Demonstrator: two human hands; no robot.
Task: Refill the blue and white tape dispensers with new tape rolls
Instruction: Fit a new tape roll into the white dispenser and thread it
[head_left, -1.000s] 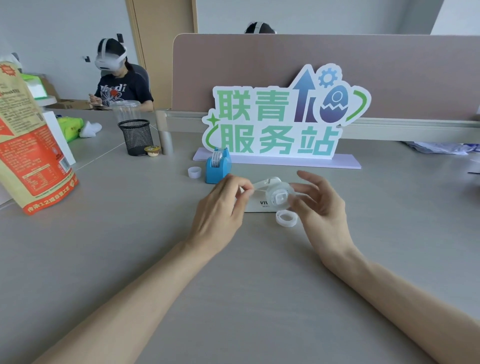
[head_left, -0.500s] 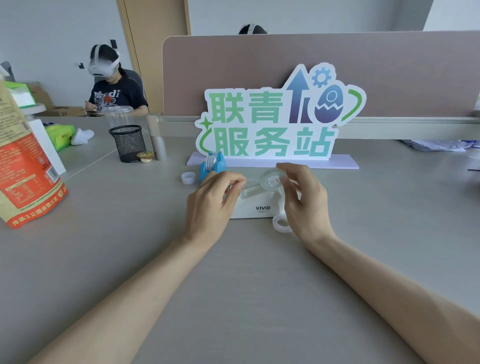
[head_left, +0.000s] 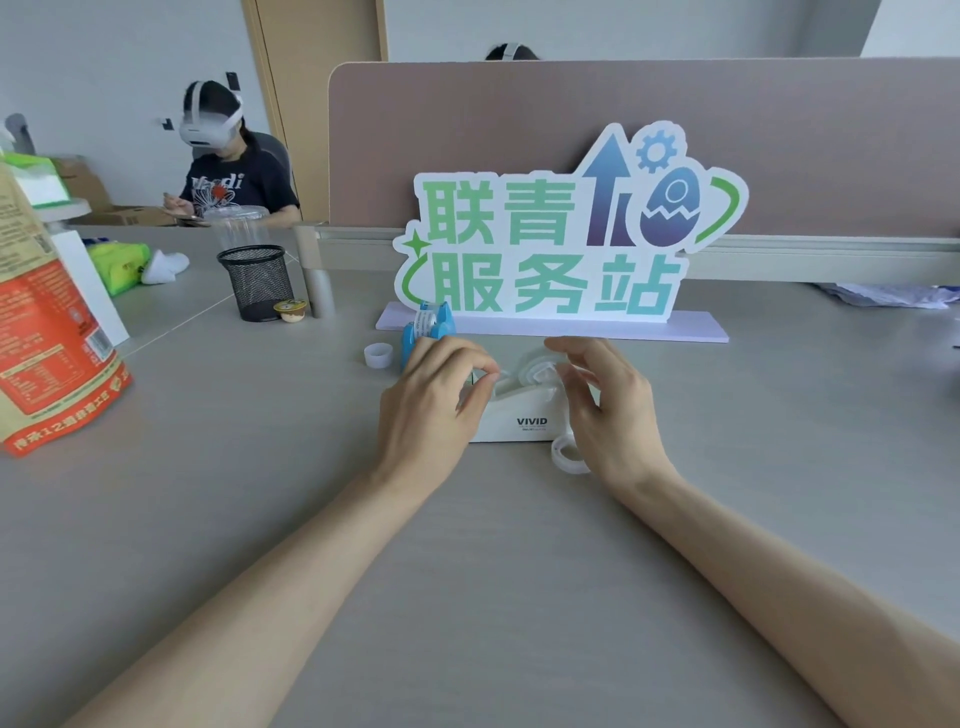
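The white tape dispenser (head_left: 524, 418), marked VIVID, stands on the desk between my hands. A clear tape roll (head_left: 537, 370) sits in its cradle. My left hand (head_left: 434, 408) rests at the dispenser's left end, with thumb and forefinger pinched on the tape's loose end. My right hand (head_left: 615, 410) hovers at the right end with fingers spread, slightly blurred and holding nothing. A spare clear ring (head_left: 569, 458) lies on the desk under my right palm. The blue dispenser (head_left: 428, 328), with a roll in it, stands just behind my left hand.
A small white core (head_left: 378, 356) lies left of the blue dispenser. A large sign (head_left: 561, 244) stands on a lilac base behind. A black mesh cup (head_left: 257, 283) and an orange bag (head_left: 47, 332) are at left. A person sits at the far left.
The tape roll has gone from my right hand down into the white dispenser. My right hand has let go and opened. My left hand carried the tape end to the dispenser's left end.
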